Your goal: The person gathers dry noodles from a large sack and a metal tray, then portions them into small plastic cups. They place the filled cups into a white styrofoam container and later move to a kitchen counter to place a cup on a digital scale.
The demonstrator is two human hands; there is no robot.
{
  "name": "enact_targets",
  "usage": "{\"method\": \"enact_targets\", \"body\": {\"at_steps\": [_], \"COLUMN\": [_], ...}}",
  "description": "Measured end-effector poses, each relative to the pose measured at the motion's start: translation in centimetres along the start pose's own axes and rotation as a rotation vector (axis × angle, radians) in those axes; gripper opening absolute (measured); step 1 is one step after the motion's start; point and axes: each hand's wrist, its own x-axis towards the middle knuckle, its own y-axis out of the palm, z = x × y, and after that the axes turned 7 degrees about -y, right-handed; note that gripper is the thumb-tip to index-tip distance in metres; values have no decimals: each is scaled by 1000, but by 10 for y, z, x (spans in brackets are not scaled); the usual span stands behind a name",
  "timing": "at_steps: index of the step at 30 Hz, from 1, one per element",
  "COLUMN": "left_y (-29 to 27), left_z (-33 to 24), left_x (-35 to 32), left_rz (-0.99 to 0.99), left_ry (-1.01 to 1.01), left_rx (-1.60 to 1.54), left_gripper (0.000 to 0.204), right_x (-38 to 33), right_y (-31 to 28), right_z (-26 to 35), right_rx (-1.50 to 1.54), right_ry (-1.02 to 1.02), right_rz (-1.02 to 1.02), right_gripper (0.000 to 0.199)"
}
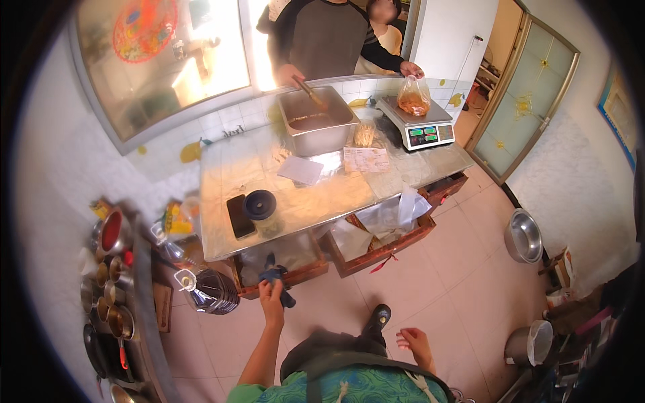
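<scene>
Left hand [271, 293] on blue cloth [275, 277] at drawer [285, 272] front.
Fingers closed around the cloth, which hangs from the hand just ahead of the open drawer under the table [222, 174], long axis roughly vertical (lower end dangling). Right hand [415, 342] is empty, fingers loosely spread, well apart and lower right; left is nearer.

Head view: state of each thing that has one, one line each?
Left hand: shut on dark blue cloth.
Right hand: open, empty.
Left drawer: pulled open.
Right drawer: pulled open.
Scale: display lit, filled bag on it.
Steel tub: uncovered.
</scene>
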Motion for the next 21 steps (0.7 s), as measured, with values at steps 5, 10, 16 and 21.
{"method": "enact_targets", "body": {"at_steps": [5,10,16,21], "left_y": [101,241,278,284], "left_z": [-50,-20,55,83], "left_x": [-71,-109,-56,-33], "left_rz": [616,410,87,129], "left_ry": [-125,160,-79,-209], "left_rx": [217,655,138,-41], "left_gripper": [22,25,26,28], "right_x": [88,124,159,164], "right_y": [40,63,39,25], "right_z": [109,148,137,167], "right_rx": [-299,-713,-557,-1081], "right_ry": [-414,-1182,-950,-1458], "right_rz": [289,574,664,572], "right_gripper": [44,42,32,22]}}
